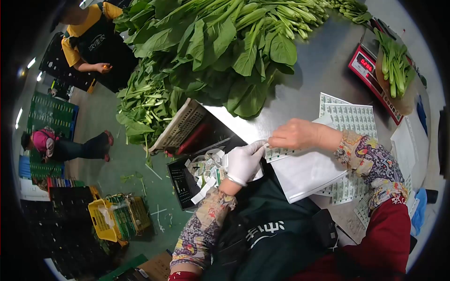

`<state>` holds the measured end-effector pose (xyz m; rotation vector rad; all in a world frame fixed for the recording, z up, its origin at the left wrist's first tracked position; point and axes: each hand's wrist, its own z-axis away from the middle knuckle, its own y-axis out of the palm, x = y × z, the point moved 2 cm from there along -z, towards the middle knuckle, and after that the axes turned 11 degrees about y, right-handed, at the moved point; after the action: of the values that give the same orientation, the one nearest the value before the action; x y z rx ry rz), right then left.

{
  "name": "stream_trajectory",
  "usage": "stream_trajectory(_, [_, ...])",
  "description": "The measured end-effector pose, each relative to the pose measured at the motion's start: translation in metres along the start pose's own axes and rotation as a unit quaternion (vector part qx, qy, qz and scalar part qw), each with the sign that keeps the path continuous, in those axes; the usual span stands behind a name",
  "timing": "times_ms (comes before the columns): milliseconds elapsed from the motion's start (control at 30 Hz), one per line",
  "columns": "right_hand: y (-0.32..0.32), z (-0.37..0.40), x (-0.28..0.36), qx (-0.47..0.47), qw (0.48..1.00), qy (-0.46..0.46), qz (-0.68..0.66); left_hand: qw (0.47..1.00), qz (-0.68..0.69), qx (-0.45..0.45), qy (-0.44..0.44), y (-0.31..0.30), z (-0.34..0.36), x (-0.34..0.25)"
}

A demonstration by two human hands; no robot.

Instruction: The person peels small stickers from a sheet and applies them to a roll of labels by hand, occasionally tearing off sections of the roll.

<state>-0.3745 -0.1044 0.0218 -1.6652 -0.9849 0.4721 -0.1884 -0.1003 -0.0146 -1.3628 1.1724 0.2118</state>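
My left hand [244,161], in a white glove, is closed with thumb and fingertips pinched at the left corner of a sticker sheet [277,153]. My bare right hand [300,134] pinches at the same corner, its fingertips almost touching the gloved thumb. Whether a single sticker is between the fingers is too small to tell. Below my right wrist lies a white backing sheet [307,174]. More sheets of small green-printed stickers [351,119] are spread on the metal table [311,56] beneath and beyond my right forearm.
Leafy greens [211,42] are heaped at the table's far left. A red scale [370,77] holds a bunch of greens [395,65]. A black crate [183,185] with paper scraps stands beside my left hand. Two people and yellow baskets [103,220] are on the left.
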Motion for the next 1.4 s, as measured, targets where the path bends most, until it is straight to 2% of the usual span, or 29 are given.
stream_trajectory(67, [-0.007, 0.008, 0.003, -0.020, 1.000, 0.017, -0.016, 0.998, 0.047, -0.010, -0.036, 0.003, -0.002, 0.003])
stream_trajectory(100, [-0.014, 0.012, 0.001, -0.054, 0.995, 0.063, -0.046, 0.992, 0.061, 0.011, -0.109, 0.001, 0.000, 0.005])
stream_trajectory(133, [-0.023, 0.016, -0.001, -0.086, 0.987, 0.107, -0.076, 0.995, 0.063, -0.009, -0.082, 0.001, 0.005, 0.016])
stream_trajectory(167, [-0.032, 0.017, -0.002, -0.118, 0.976, 0.151, -0.107, 0.983, 0.155, -0.063, -0.075, -0.004, 0.006, 0.019])
stream_trajectory(200, [-0.039, 0.015, 0.001, -0.126, 0.954, 0.232, -0.140, 0.961, 0.244, -0.116, -0.065, -0.009, 0.008, 0.021])
stream_trajectory(233, [-0.046, 0.014, 0.008, -0.134, 0.925, 0.312, -0.172, 0.960, 0.228, -0.109, -0.119, -0.031, 0.011, 0.011])
stream_trajectory(267, [-0.053, 0.014, 0.017, -0.142, 0.887, 0.391, -0.202, 0.941, 0.282, -0.163, -0.092, -0.043, 0.016, 0.018])
stream_trajectory(367, [-0.069, -0.014, 0.074, -0.120, 0.882, 0.373, -0.263, 0.902, 0.316, -0.257, -0.139, -0.092, 0.042, 0.005])
stream_trajectory(400, [-0.068, -0.022, 0.094, -0.041, 0.836, 0.409, -0.363, 0.876, 0.352, -0.289, -0.158, -0.103, 0.052, 0.001])
stream_trajectory(433, [-0.053, -0.030, 0.111, -0.083, 0.886, 0.339, -0.304, 0.898, 0.296, -0.303, -0.122, -0.110, 0.063, 0.005])
stream_trajectory(467, [-0.050, -0.043, 0.128, -0.087, 0.913, 0.289, -0.273, 0.878, 0.329, -0.321, -0.134, -0.117, 0.070, -0.006])
stream_trajectory(500, [-0.037, -0.053, 0.143, -0.058, 0.903, 0.303, -0.299, 0.874, 0.335, -0.326, -0.134, -0.122, 0.077, -0.014])
stream_trajectory(567, [-0.006, -0.074, 0.164, -0.098, 0.935, 0.264, -0.214, 0.860, 0.360, -0.337, -0.132, -0.125, 0.089, -0.024])
stream_trajectory(600, [0.002, -0.085, 0.172, -0.114, 0.950, 0.246, -0.154, 0.887, 0.313, -0.324, -0.102, -0.127, 0.094, -0.026])
stream_trajectory(667, [0.008, -0.105, 0.183, -0.136, 0.955, 0.239, -0.111, 0.887, 0.317, -0.327, -0.082, -0.130, 0.110, -0.019])
stream_trajectory(733, [0.013, -0.118, 0.186, -0.149, 0.955, 0.244, -0.077, 0.860, 0.407, -0.296, -0.083, -0.139, 0.126, -0.027])
stream_trajectory(800, [0.012, -0.125, 0.182, -0.175, 0.951, 0.239, -0.087, 0.891, 0.342, -0.293, -0.057, -0.141, 0.144, -0.015])
stream_trajectory(833, [0.012, -0.128, 0.181, -0.179, 0.951, 0.236, -0.088, 0.930, 0.257, -0.246, -0.091, -0.140, 0.165, 0.008])
stream_trajectory(867, [0.012, -0.130, 0.177, -0.183, 0.951, 0.234, -0.089, 0.932, 0.258, -0.184, -0.176, -0.144, 0.177, 0.007])
stream_trajectory(933, [0.032, -0.127, 0.155, -0.090, 0.955, 0.278, -0.059, 0.876, 0.300, -0.222, -0.304, -0.151, 0.178, -0.010])
stream_trajectory(1000, [0.055, -0.111, 0.138, -0.032, 0.912, 0.372, -0.167, 0.836, 0.376, -0.279, -0.285, -0.154, 0.179, -0.004])
stream_trajectory(1033, [0.048, -0.116, 0.142, -0.006, 0.874, 0.354, -0.334, 0.854, 0.345, -0.276, -0.273, -0.155, 0.180, 0.002])
stream_trajectory(1067, [0.039, -0.121, 0.151, 0.024, 0.806, 0.329, -0.491, 0.857, 0.341, -0.273, -0.273, -0.153, 0.182, 0.006])
stream_trajectory(1100, [0.036, -0.128, 0.163, 0.061, 0.756, 0.293, -0.582, 0.861, 0.337, -0.266, -0.272, -0.150, 0.183, 0.009])
stream_trajectory(1133, [0.042, -0.130, 0.173, 0.063, 0.745, 0.270, -0.607, 0.867, 0.333, -0.256, -0.268, -0.148, 0.181, 0.010])
stream_trajectory(1233, [0.050, -0.137, 0.186, 0.058, 0.762, 0.261, -0.590, 0.870, 0.324, -0.276, -0.247, -0.141, 0.172, 0.007])
stream_trajectory(1333, [0.047, -0.139, 0.192, -0.025, 0.850, 0.232, -0.472, 0.869, 0.328, -0.285, -0.237, -0.138, 0.169, 0.005])
stream_trajectory(1367, [0.043, -0.141, 0.191, -0.020, 0.903, 0.242, -0.354, 0.873, 0.315, -0.283, -0.241, -0.139, 0.168, 0.005])
stream_trajectory(1400, [0.040, -0.142, 0.189, -0.042, 0.907, 0.257, -0.331, 0.878, 0.302, -0.280, -0.242, -0.141, 0.168, 0.005])
